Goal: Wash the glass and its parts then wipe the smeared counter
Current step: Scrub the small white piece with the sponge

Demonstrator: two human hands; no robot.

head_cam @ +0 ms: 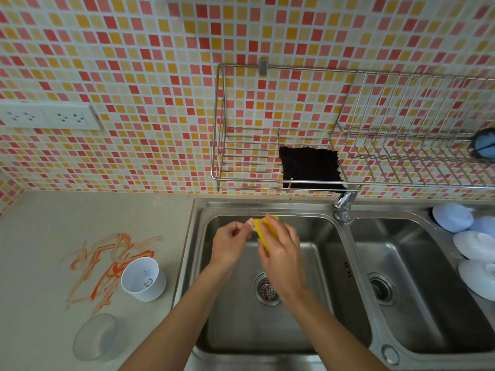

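Over the left sink basin (308,330), my left hand (230,245) pinches a small pale part (250,223), mostly hidden by my fingers. My right hand (281,250) grips a yellow sponge (263,231) pressed against that part. On the counter to the left stands a white cup (143,279), upright and open on top. A clear rounded lid (96,336) lies nearer the front edge. Orange smears (107,266) streak the grey counter (40,250) just left of the cup.
A tap (344,203) stands between the two basins. A wire rack (348,129) on the tiled wall holds a black cloth (310,167). White and pale blue dishes (471,242) lie at the right basin's edge. A double socket (48,117) sits on the left wall.
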